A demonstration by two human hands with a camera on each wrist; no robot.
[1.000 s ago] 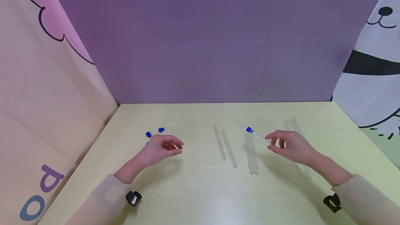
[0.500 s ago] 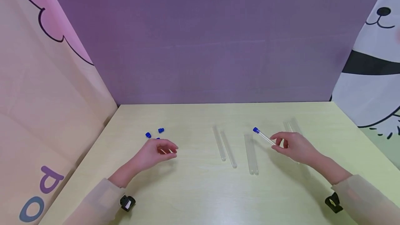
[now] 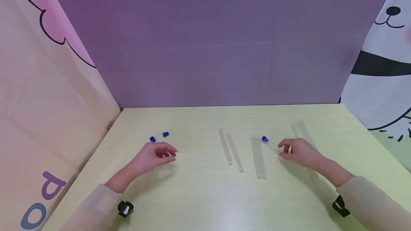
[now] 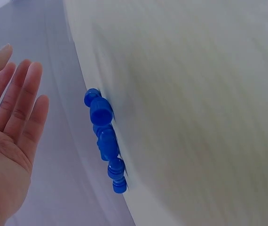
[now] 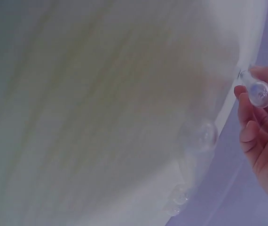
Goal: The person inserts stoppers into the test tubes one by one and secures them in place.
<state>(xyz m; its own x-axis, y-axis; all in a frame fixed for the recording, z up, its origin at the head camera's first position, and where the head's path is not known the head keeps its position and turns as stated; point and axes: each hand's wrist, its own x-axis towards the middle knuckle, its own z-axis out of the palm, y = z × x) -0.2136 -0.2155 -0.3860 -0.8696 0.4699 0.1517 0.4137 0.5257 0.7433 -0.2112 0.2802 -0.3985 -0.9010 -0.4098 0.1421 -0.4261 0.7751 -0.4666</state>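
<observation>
My right hand pinches a clear test tube by its lower part. A blue cap sits on the tube's far end, which points to the back left. In the right wrist view the tube's rounded bottom shows between thumb and fingers. My left hand hangs over the left side of the table, its fingers relaxed and holding nothing. Several loose blue caps lie together beyond it in the left wrist view. In the head view the hand hides some of them, while one cap shows behind it.
Two separate uncapped tubes, a left one and a right one, lie mid-table. A touching pair of tubes lies to their right. More tubes lie partly hidden behind my right hand. A purple cloth hangs behind the table.
My left hand has drawn back to the left, away from the middle. My right hand has shifted slightly right, and the capped tube has moved right and lower with it.
</observation>
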